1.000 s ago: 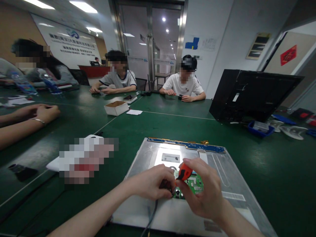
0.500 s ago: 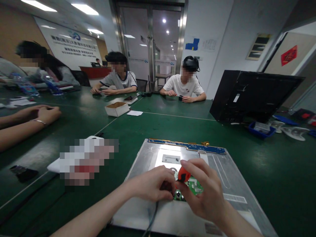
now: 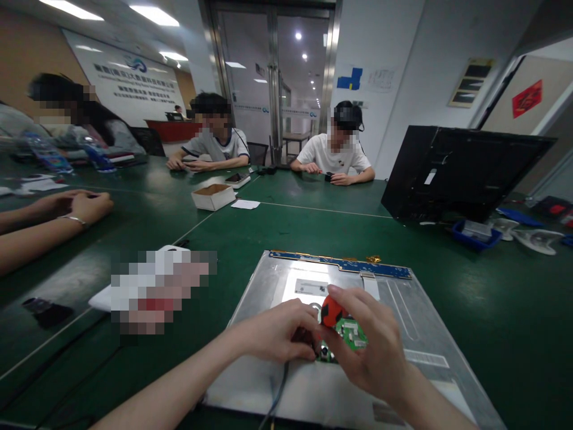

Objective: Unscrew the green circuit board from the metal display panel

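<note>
My right hand point(image 3: 373, 340) grips a screwdriver point(image 3: 332, 312) by its red-and-black handle, between thumb and fingers. Its shaft and tip are mostly hidden behind my fingers. Close beside it, my left hand point(image 3: 286, 334) is closed with its fingertips low at the edge of a green circuit board point(image 3: 353, 333); what they pinch, if anything, cannot be seen. The board sits on the metal back of a flat display panel point(image 3: 255, 307), which lies on the table under both hands. Along the panel's far edge runs a blue circuit strip point(image 3: 371, 268).
A cable point(image 3: 278, 394) runs from my left hand over the near edge. On the green table point(image 3: 286, 233) are a black monitor point(image 3: 461, 173), a blue tray point(image 3: 477, 237), a white box point(image 3: 213, 199) and a blurred-out white item point(image 3: 101, 298). Several people sit around it.
The screwdriver handle has turned a little in my right hand, its black patches now lying differently. Both hands stay in almost the same place; the view has shifted very slightly.
</note>
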Action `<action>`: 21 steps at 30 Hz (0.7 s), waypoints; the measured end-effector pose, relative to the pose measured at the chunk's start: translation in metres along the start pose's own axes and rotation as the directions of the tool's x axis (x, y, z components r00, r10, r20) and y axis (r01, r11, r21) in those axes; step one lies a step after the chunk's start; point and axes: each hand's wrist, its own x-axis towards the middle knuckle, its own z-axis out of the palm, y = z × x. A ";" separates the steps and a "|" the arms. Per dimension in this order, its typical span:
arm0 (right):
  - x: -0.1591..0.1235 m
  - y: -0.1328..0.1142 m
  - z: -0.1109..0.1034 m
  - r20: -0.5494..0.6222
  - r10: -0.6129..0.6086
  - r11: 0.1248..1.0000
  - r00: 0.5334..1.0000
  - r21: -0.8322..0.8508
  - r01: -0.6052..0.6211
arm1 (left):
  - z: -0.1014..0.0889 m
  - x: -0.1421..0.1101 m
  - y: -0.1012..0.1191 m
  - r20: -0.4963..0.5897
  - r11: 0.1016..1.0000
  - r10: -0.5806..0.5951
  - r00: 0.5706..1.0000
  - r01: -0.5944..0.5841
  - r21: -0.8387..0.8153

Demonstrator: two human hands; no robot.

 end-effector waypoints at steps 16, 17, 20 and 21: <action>0.002 -0.002 -0.001 0.009 -0.025 1.000 1.000 0.009 0.025 | -0.001 -0.001 0.001 0.006 1.000 -0.018 1.000 0.018 0.006; 0.002 -0.002 -0.001 0.007 -0.025 1.000 1.000 0.012 0.025 | -0.001 -0.001 0.002 0.003 1.000 -0.022 1.000 0.022 0.010; 0.001 -0.001 0.000 -0.003 -0.020 0.999 1.000 0.029 0.020 | -0.002 -0.002 0.003 0.006 0.999 -0.027 1.000 0.027 0.021; 0.000 -0.001 0.001 -0.006 -0.019 0.999 1.000 0.028 0.019 | -0.002 -0.002 0.004 0.002 0.999 -0.023 1.000 0.023 0.025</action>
